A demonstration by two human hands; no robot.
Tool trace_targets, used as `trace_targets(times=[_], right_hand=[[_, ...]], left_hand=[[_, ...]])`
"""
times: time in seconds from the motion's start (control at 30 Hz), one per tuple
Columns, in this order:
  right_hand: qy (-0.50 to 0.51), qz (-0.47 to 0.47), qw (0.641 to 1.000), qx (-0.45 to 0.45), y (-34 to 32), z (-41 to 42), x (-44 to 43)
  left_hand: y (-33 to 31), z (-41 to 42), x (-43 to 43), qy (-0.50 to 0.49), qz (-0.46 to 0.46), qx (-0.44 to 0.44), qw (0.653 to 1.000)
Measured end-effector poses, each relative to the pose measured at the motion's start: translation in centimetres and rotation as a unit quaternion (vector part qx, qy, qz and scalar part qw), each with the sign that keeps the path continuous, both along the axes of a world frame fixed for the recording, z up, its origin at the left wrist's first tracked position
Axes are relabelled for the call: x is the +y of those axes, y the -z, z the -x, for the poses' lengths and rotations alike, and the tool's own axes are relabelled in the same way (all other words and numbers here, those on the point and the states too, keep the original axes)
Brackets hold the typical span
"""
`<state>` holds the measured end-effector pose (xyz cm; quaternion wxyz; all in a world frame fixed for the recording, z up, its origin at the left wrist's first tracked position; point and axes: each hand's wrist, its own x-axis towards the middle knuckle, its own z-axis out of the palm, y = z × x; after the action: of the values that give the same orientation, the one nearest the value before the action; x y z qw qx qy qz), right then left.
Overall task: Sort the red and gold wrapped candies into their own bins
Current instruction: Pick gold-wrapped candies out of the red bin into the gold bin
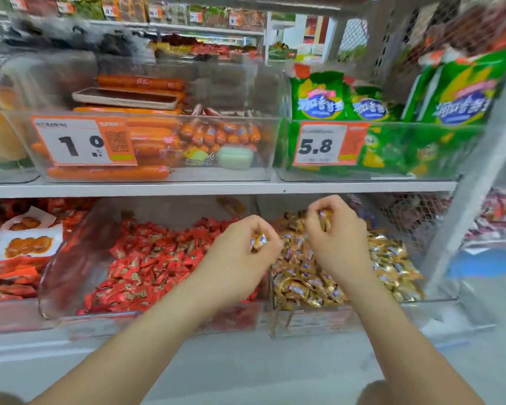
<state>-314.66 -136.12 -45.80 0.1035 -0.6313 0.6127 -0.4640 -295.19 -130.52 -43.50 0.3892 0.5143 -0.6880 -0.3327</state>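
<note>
My left hand (243, 252) pinches a gold candy (259, 242) at the edge of the red bin (67, 258), likely a stray. My right hand (336, 238) grips gold candies (324, 219) over the gold bin (310, 320).

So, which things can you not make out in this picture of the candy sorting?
1. Head view: how many gold candies the left hand pinches; its fingers cover them.
2. Head view: the same for the right hand.
3. Head view: the right part of the red candy bin, behind the left forearm.
4. Head view: small print on the 1.0 price tag, blurred.
</note>
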Motion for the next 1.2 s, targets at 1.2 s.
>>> trace_targets(times=[1.2], right_hand=[[-0.186,-0.123,0.926,0.303,3.4,-17.0,-5.4]], left_hand=[[7.7,-18.7,-8.1,-0.169,-0.126,-0.407,0.889]])
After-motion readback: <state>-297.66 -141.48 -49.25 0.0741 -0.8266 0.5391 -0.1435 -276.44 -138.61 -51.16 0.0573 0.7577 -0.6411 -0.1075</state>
